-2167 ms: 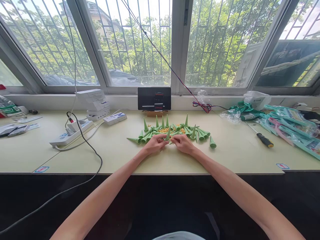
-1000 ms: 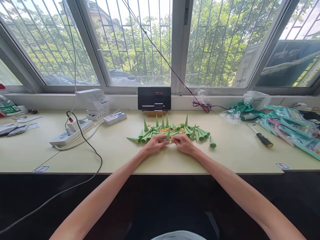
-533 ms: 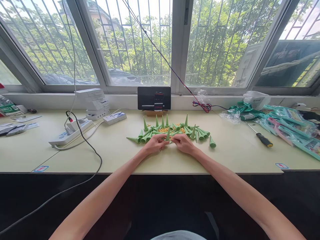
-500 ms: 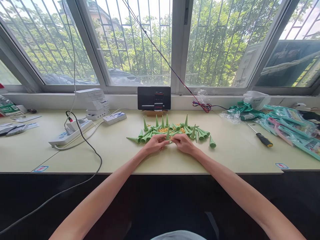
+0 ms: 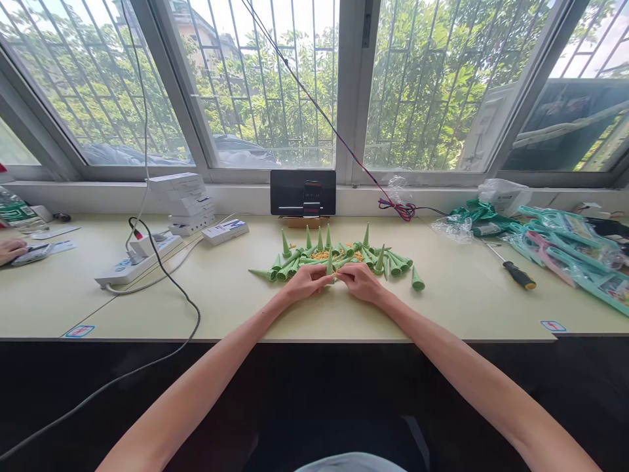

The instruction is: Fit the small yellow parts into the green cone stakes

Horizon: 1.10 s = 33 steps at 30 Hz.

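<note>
In the head view my left hand (image 5: 307, 282) is closed around the lower part of a green cone (image 5: 329, 264), whose tip points up. Right beside it, my right hand (image 5: 361, 280) has its fingers pinched together at the cone's side. Whatever sits between those fingertips is too small to make out. Behind both hands lies a pile of green cones (image 5: 293, 267), some upright and others on their sides. Small yellow-orange pieces (image 5: 322, 255) are heaped among them. A single cone (image 5: 417, 280) rests apart, to the right of my right hand.
A black tablet-like screen with a phone (image 5: 312, 196) stands at the back. Leftward are a power strip (image 5: 142, 261), white boxes (image 5: 189, 203) and another person's hand (image 5: 13, 250). A screwdriver (image 5: 519, 275) and turquoise packages (image 5: 565, 252) lie right. A dark cable (image 5: 198, 314) crosses the table edge.
Another person's hand has come into view at the far left edge. My own hands and the cone are in nearly the same place.
</note>
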Motion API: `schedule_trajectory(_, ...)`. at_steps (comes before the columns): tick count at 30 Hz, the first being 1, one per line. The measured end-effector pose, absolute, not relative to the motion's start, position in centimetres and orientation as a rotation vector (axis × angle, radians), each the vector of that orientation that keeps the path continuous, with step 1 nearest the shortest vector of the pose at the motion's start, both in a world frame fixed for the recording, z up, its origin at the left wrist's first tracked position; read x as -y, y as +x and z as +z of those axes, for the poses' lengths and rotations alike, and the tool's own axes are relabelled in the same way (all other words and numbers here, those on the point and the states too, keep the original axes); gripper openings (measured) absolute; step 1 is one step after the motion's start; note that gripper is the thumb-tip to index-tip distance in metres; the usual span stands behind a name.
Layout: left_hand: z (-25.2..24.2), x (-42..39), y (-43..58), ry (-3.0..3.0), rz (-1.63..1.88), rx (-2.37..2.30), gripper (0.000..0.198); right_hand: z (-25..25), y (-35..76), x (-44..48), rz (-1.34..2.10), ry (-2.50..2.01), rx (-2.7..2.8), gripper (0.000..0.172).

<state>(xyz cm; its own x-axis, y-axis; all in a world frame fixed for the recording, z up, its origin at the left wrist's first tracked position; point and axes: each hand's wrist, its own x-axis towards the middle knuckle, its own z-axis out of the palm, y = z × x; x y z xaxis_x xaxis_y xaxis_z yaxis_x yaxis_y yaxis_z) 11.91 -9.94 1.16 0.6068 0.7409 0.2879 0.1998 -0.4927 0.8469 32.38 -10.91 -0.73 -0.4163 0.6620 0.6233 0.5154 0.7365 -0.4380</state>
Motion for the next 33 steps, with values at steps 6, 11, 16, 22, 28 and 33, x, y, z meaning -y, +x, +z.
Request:
schedule_trajectory(6,1.1,9.9,11.9,1.975,0.801,-0.73,0.033,-0.7,32.4,11.0,0.22,-0.875,2.107,0.036)
schedule_trajectory(11,0.7,9.6,11.8,1.967,0.807,-0.732,0.035,-0.9,32.4,10.8,0.203,-0.872,2.114,0.035)
schedule_trajectory(16,0.7,9.6,11.9,1.958,0.823,-0.737,0.038,-0.8,32.1,11.0,0.172,-0.851,2.084,0.031)
schedule_trajectory(22,0.6,9.7,12.1,1.903,0.827,-0.709,0.038,-0.9,31.5,11.3,0.119,-0.846,2.098,0.02)
schedule_trajectory(28,0.6,9.7,12.1,1.939,0.815,-0.67,0.034,-1.2,31.5,11.4,-0.111,-0.913,2.211,0.023)
schedule_trajectory(33,0.6,9.7,12.1,1.955,0.826,-0.643,0.029,-1.3,31.4,11.5,-0.355,-0.962,2.312,0.027)
